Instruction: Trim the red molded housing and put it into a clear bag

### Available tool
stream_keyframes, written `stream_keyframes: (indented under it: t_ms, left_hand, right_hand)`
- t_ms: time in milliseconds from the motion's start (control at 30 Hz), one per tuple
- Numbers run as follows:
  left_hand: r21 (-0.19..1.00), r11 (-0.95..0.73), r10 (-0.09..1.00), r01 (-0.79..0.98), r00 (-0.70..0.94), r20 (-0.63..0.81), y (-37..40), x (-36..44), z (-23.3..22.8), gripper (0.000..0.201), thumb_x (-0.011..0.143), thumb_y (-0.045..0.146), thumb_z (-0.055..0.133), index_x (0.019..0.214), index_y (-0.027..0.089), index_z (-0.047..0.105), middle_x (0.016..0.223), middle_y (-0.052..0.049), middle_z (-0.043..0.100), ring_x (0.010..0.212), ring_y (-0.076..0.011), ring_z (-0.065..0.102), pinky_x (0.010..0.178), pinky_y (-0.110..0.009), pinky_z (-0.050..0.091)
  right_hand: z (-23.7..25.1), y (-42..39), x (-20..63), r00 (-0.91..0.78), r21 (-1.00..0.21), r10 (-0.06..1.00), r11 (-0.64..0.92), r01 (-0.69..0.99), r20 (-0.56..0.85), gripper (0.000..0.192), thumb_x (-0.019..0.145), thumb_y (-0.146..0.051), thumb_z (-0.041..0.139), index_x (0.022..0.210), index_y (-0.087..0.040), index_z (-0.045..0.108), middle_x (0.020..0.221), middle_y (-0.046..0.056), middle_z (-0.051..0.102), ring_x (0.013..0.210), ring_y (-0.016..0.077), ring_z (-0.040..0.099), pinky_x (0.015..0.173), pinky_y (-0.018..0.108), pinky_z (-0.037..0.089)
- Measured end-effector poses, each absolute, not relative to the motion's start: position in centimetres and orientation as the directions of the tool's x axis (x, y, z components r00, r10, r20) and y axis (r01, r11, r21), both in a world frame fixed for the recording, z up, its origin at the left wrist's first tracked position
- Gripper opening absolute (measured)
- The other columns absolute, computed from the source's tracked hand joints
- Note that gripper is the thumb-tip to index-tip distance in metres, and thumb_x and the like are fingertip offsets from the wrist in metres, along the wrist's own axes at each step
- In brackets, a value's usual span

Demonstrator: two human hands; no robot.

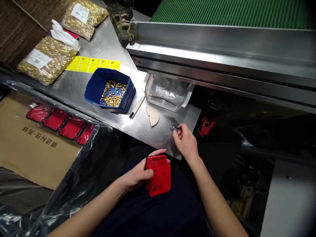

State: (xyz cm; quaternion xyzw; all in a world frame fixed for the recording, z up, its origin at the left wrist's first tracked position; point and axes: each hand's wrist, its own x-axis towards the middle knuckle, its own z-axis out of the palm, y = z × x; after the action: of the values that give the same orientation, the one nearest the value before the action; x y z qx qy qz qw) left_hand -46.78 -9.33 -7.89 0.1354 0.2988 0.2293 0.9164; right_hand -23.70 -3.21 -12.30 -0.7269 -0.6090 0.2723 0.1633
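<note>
Hands work low in the view, over a dark lap at the near edge of a steel worktop (81, 84). The left hand (137, 174) grips a flat red plastic part (160, 175) by its left side, fingers curled behind it and thumb across its upper front, holding it face up just below the worktop's edge. The right hand (185, 141) rests on the worktop's near right corner, its fingers narrowed to a pinch on a small dark metal piece (174, 126) that touches the steel surface; what the piece is cannot be told.

Farther back on the worktop stands a blue bin (95, 86) with a scatter of small brass-coloured pieces in its bottom. Beside it lie a slim white-handled tool (136, 107) and a pale fan-shaped card (153, 115). Near the far left edge lie clear bags of brass pieces (53, 59) and a yellow label strip (92, 64). To the left, more red parts (61, 124) lie under plastic film on a brown carton (29, 154).
</note>
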Motion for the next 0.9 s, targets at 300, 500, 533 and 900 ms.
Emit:
stream_keyframes:
  t_ms: [300, 500, 533, 900]
  left_hand:
    - [0.468, 0.84, 0.502, -0.274, 0.719, -0.48, -9.3, -46.5, -6.9, 0.096, 0.073, 0.038, 0.093, 0.151, 0.024, 0.039, 0.129, -0.013, 0.062, 0.11, -0.0249, 0.063, 0.097, -0.039, 0.048]
    - [0.447, 0.856, 0.459, -0.261, 0.783, -0.421, -8.8, -45.7, -6.1, 0.095, 0.077, 0.029, 0.091, 0.153, 0.024, 0.034, 0.121, -0.01, 0.066, 0.106, -0.0224, 0.066, 0.096, -0.037, 0.048]
    - [0.452, 0.852, 0.462, -0.264, 0.784, -0.415, -8.7, -45.6, -6.1, 0.093, 0.077, 0.029, 0.09, 0.152, 0.024, 0.036, 0.12, -0.009, 0.066, 0.104, -0.0216, 0.066, 0.095, -0.036, 0.049]
    - [0.504, 0.834, 0.463, -0.226, 0.782, -0.416, -8.7, -45.6, -5.8, 0.089, 0.077, 0.033, 0.089, 0.15, 0.023, 0.039, 0.117, -0.009, 0.067, 0.101, -0.022, 0.066, 0.095, -0.036, 0.049]
  right_hand:
    - [-2.6, -10.3, -24.0, -0.07, -0.814, 0.963, -0.179, 0.552, -0.26, 0.021, 0.098, -0.029, 0.062, 0.118, -0.028, 0.067, 0.088, -0.002, 0.061, 0.067, 0.0111, 0.055, 0.065, 0.024, 0.048]
    - [-0.7, -13.1, -26.2, -0.178, -0.822, 0.966, -0.053, 0.568, -0.185, 0.026, 0.099, -0.019, 0.059, 0.125, -0.019, 0.066, 0.086, 0.001, 0.06, 0.073, 0.0124, 0.057, 0.068, 0.025, 0.05]
    - [-1.1, -13.2, -26.4, -0.176, -0.821, 0.968, -0.047, 0.569, -0.178, 0.027, 0.099, -0.019, 0.059, 0.125, -0.018, 0.066, 0.087, 0.001, 0.061, 0.073, 0.0127, 0.058, 0.068, 0.025, 0.051]
    - [-1.6, -13.4, -27.3, -0.127, -0.803, 0.984, -0.024, 0.595, -0.123, 0.026, 0.098, -0.018, 0.059, 0.123, -0.019, 0.067, 0.087, 0.003, 0.065, 0.075, 0.0157, 0.064, 0.068, 0.028, 0.054]
